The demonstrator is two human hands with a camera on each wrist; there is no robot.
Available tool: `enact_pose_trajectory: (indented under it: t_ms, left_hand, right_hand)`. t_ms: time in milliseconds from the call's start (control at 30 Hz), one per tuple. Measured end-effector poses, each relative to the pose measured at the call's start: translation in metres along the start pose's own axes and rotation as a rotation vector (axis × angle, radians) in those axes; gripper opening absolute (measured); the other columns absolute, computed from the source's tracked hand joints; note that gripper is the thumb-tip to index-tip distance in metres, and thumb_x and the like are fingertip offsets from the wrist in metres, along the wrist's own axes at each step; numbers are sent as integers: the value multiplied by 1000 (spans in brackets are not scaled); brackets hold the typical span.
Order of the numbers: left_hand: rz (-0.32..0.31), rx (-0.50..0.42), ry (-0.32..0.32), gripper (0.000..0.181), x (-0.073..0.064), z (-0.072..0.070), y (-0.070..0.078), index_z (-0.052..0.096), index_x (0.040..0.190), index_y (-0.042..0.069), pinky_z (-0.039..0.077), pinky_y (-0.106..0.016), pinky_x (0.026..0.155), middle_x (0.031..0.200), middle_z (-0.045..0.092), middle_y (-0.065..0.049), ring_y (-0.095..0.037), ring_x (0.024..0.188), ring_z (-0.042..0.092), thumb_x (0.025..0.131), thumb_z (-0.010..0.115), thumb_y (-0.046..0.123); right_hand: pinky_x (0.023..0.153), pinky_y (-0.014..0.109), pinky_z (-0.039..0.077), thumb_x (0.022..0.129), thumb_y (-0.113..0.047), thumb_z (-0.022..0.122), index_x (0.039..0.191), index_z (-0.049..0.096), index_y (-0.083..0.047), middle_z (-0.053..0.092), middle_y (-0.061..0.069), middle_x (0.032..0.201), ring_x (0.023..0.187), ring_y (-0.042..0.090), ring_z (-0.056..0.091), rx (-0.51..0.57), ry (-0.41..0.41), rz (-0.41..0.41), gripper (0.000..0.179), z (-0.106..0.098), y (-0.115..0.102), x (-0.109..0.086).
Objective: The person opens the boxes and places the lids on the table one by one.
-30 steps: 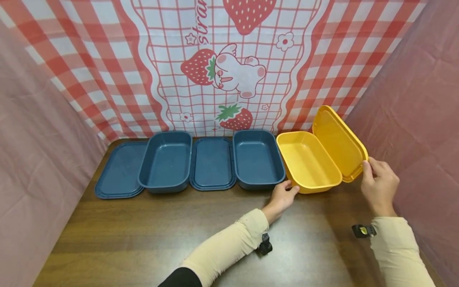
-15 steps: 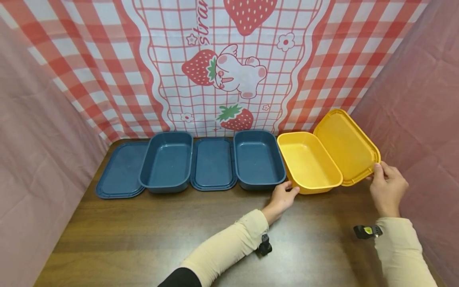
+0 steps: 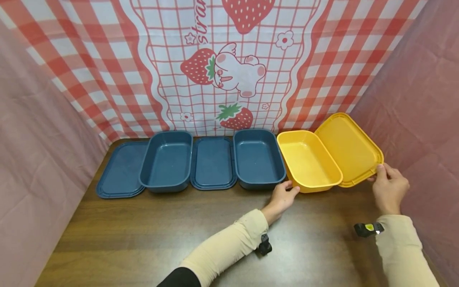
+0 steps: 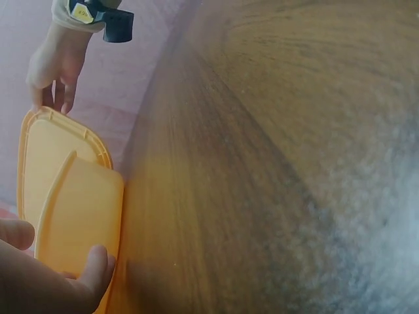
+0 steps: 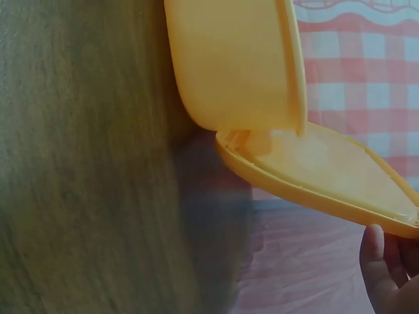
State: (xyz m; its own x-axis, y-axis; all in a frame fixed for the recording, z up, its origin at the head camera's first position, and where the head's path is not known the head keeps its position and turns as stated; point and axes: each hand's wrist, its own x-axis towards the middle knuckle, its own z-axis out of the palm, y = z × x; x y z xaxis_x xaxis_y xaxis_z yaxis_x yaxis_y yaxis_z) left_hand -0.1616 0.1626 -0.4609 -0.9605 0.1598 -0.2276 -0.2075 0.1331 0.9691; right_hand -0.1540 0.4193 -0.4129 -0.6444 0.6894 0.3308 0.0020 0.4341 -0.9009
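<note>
At the right end of a row stands a yellow plastic container [image 3: 310, 161], uncovered, with nothing inside. My left hand [image 3: 281, 199] holds its near left corner, thumb on the front wall and fingers round the side. My right hand [image 3: 390, 190] pinches the near right corner of the yellow lid [image 3: 349, 149], thumb on top and fingers beneath. The lid is tilted, its left edge low beside the container and its right edge raised. In the right wrist view, the lid [image 5: 327, 176] hangs above the table, and the right hand [image 5: 393, 275] is partly cut off.
Left of the yellow container stand a blue container [image 3: 259, 157], a flat blue lid [image 3: 214, 163], another blue container [image 3: 166, 161] and another blue lid [image 3: 122, 169]. A checked strawberry cloth [image 3: 233, 75] hangs behind; pink cloth [image 3: 405, 99] borders the right of the wooden table [image 3: 161, 227].
My right hand has moved right and slightly down, lowering the yellow lid's raised edge outward to a flatter tilt. My left hand and the containers have stayed in place.
</note>
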Motion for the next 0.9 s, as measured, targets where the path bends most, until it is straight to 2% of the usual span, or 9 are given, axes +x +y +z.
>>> enact_pose_trajectory:
  t_ms: [233, 400, 533, 667, 900]
  left_hand:
    - [-26, -20, -8, 41, -1, -1, 1, 60, 131, 3, 50, -36, 100, 130, 63, -11, -22, 123, 57, 94, 64, 21]
    - [-30, -22, -11, 42, -2, -1, 0, 60, 131, 3, 50, -36, 101, 130, 63, -11, -22, 123, 57, 94, 64, 21]
    - [-33, -20, -13, 43, -2, -1, -1, 59, 132, 3, 50, -36, 101, 131, 62, -11, -22, 124, 57, 94, 64, 21]
    - [-30, -14, -13, 42, -2, -1, -1, 59, 132, 3, 50, -35, 101, 131, 62, -10, -22, 124, 57, 94, 64, 21]
    - [-19, -17, -19, 42, -2, -2, 1, 59, 132, 3, 50, -36, 100, 130, 63, -11, -22, 123, 57, 94, 64, 21]
  right_hand:
    - [44, 8, 46, 95, -8, 59, 124, 59, 11, 54, -7, 76, 47, -2, 54, 231, 15, 181, 35, 1, 8, 5]
    - [43, 12, 47, 94, -5, 60, 124, 60, 11, 59, -6, 75, 49, 1, 56, 393, 30, 250, 34, 1, 11, 5]
    - [43, 14, 49, 93, -4, 60, 122, 63, 7, 65, -7, 72, 53, 3, 59, 481, 37, 309, 31, 1, 14, 6]
    - [43, 16, 50, 93, -2, 59, 116, 68, 3, 66, -6, 72, 57, 3, 62, 549, 34, 326, 26, 1, 18, 7]
    - [44, 19, 51, 94, -4, 59, 97, 75, -4, 65, -3, 75, 63, 5, 62, 611, 41, 380, 16, -1, 29, 12]
